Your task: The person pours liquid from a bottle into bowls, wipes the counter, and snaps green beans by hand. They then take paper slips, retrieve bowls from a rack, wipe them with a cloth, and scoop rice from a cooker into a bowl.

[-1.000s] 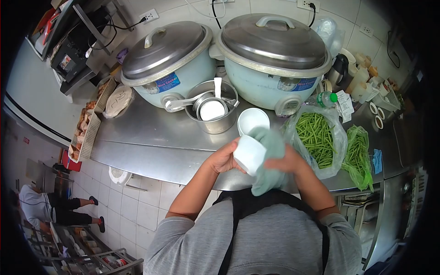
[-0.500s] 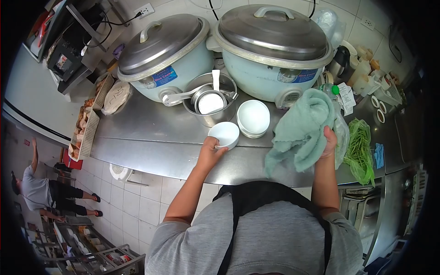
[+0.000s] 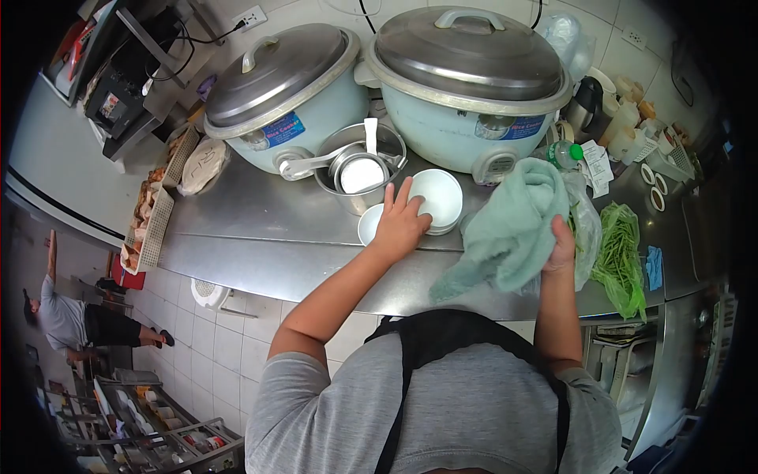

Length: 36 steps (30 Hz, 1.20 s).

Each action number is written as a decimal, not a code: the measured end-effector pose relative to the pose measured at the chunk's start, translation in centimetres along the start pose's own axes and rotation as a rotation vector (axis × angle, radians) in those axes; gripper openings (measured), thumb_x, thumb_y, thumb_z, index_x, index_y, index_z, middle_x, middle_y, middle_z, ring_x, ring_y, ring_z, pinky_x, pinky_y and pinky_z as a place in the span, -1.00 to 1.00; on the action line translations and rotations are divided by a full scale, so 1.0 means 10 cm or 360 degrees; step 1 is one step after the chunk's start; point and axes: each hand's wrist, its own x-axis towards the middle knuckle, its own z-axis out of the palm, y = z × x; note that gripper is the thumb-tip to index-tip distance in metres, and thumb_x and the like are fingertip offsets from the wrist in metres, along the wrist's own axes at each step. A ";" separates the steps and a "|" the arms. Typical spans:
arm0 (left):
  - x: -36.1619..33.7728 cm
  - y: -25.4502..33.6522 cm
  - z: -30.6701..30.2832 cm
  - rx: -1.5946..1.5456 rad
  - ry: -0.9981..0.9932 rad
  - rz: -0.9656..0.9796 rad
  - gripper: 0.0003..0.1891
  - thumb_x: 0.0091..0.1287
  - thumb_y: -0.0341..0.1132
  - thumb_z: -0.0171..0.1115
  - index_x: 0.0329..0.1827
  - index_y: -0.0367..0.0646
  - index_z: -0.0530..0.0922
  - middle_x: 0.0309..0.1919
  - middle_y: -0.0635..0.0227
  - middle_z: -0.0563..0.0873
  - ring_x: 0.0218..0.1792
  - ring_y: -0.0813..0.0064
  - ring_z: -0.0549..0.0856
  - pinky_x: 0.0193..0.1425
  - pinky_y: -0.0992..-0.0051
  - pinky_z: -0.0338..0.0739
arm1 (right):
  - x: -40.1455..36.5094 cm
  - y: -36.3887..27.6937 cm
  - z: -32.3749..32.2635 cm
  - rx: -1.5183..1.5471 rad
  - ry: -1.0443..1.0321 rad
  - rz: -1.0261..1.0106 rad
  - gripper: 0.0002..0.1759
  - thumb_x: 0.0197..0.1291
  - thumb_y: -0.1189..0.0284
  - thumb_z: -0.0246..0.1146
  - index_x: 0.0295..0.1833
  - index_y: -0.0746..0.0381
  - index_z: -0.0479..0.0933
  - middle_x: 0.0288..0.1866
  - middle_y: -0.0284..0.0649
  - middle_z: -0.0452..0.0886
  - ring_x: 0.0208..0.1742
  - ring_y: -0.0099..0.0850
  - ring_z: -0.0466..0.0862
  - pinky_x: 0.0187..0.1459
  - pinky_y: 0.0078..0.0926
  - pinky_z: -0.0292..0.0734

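My left hand (image 3: 403, 223) reaches over the stacked white bowls (image 3: 439, 197), its fingers spread and touching the near left rim of the top bowl. Partly hidden under that hand, a single white bowl (image 3: 368, 225) rests on the steel counter (image 3: 260, 257). Bunched in my right hand (image 3: 561, 243) is a light green towel (image 3: 513, 225), with one end hanging toward the counter's front edge. Behind the bowls stands a metal pot (image 3: 328, 175) holding a smaller pot and a white cup (image 3: 362, 174).
Two large rice cookers (image 3: 466, 130) (image 3: 316, 107) line the back. At right are a green-capped bottle (image 3: 563, 154), green beans in a bag (image 3: 620, 257) and a blue cloth (image 3: 654, 268). Bread baskets (image 3: 154, 225) stand at left. Another person (image 3: 67, 320) is across the room.
My left hand has let go of the single white bowl, now on the counter, and moved right to the stack. The towel in my right hand has shifted slightly left and lower.
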 end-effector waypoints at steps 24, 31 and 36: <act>0.42 0.26 -0.35 -0.3096 0.0499 -0.1556 -0.66 0.27 -0.22 -0.11 0.04 -0.22 0.31 -0.14 0.27 0.49 -0.09 0.45 0.49 0.01 0.44 0.37 | 0.38 0.35 0.64 -0.0034 0.0309 0.0402 -0.59 0.05 0.34 0.15 -0.01 0.33 0.32 -0.19 -0.18 0.50 -0.25 -0.42 0.54 -0.18 -0.51 0.46; 0.28 0.41 -0.30 -0.2804 0.0315 -0.0938 -0.58 0.24 -0.18 -0.09 0.12 -0.18 0.25 0.03 0.22 0.37 0.04 0.39 0.38 0.12 0.51 0.22 | 0.16 0.58 0.88 -0.0681 -0.0094 0.0117 -0.46 0.00 0.24 0.17 0.04 0.34 0.28 -0.07 -0.11 0.43 -0.05 -0.33 0.46 -0.07 -0.38 0.38; 0.23 0.29 -0.43 -0.3327 -0.0059 -0.1212 -0.56 0.26 -0.08 -0.13 0.11 -0.15 0.26 -0.04 0.24 0.44 0.00 0.42 0.42 0.08 0.48 0.30 | 0.13 0.75 0.85 -0.2590 -0.0780 -0.0697 -0.25 -0.27 0.21 0.27 0.09 0.30 0.22 0.03 0.01 0.33 0.10 -0.06 0.29 0.13 -0.16 0.11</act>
